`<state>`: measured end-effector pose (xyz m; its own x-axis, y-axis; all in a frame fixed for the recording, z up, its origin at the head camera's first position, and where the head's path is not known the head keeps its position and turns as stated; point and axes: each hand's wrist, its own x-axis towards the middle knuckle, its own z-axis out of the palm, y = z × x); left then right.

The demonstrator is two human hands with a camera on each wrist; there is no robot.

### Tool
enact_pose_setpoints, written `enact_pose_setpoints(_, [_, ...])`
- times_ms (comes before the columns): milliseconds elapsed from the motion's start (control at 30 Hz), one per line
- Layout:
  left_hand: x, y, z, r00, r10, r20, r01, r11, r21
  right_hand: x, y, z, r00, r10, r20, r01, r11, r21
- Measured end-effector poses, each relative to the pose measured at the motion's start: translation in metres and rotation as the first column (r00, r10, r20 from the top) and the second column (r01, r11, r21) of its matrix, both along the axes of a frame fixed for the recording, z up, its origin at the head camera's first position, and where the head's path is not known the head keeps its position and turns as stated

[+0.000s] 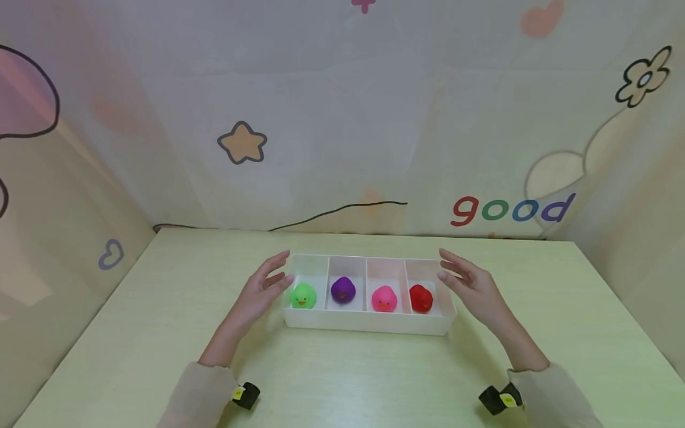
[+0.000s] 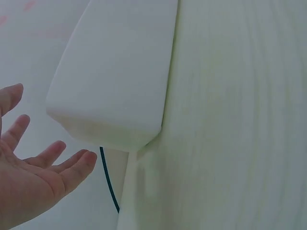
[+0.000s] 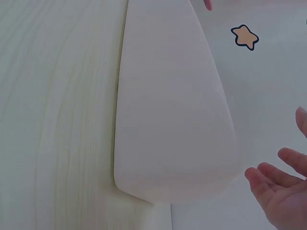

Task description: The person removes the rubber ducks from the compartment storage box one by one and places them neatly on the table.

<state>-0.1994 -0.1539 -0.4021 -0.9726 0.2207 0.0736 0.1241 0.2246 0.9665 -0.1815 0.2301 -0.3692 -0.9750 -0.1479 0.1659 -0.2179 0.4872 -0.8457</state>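
Note:
A white divided box [image 1: 369, 321] stands on the table, its compartments in a row. From left to right they hold a green toy duck [image 1: 303, 296], a purple toy duck [image 1: 343, 290], a pink toy duck [image 1: 384, 299] and a red toy duck [image 1: 421, 298]. My left hand [image 1: 262, 291] is beside the box's left end, fingers relaxed and apart, holding nothing. At the right end my right hand [image 1: 476, 291] is likewise loosely spread with nothing in it. In both wrist views the box's plain outer wall [image 2: 115, 67] shows, with a gap between it and the fingers.
The pale wooden table [image 1: 369, 380] reaches back to a printed cloth backdrop [image 1: 332, 119], which also closes off both sides. A black strap device [image 1: 246, 395] sits at the left wrist and another black strap device [image 1: 500, 399] at the right.

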Motion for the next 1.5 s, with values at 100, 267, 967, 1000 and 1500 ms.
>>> enact_pose_setpoints(100, [-0.002, -0.002, -0.003, 0.999, 0.013, 0.029, -0.013, 1.000, 0.016, 0.000, -0.002, 0.000, 0.999, -0.032, 0.020, 0.032, 0.999, -0.005])
enact_pose_setpoints(267, [-0.004, -0.004, -0.007, 0.997, 0.004, 0.083, -0.009, 0.998, 0.056, -0.001, -0.002, -0.001, 0.997, -0.056, 0.050, 0.056, 0.998, -0.008])
enact_pose_setpoints(967, [-0.016, -0.005, -0.014, 0.984, -0.053, 0.171, 0.053, 0.999, 0.008, -0.011, -0.008, 0.000, 0.986, 0.007, 0.165, -0.037, 0.984, 0.175])
enact_pose_setpoints(1000, [-0.017, -0.005, -0.014, 0.984, -0.060, 0.166, 0.061, 0.998, 0.000, -0.012, -0.008, 0.001, 0.987, 0.012, 0.162, -0.044, 0.980, 0.195])
enact_pose_setpoints(1500, [-0.016, -0.008, -0.013, 0.985, -0.107, 0.135, 0.109, 0.994, -0.007, -0.020, -0.026, 0.004, 0.983, 0.054, 0.176, -0.135, 0.864, 0.484])
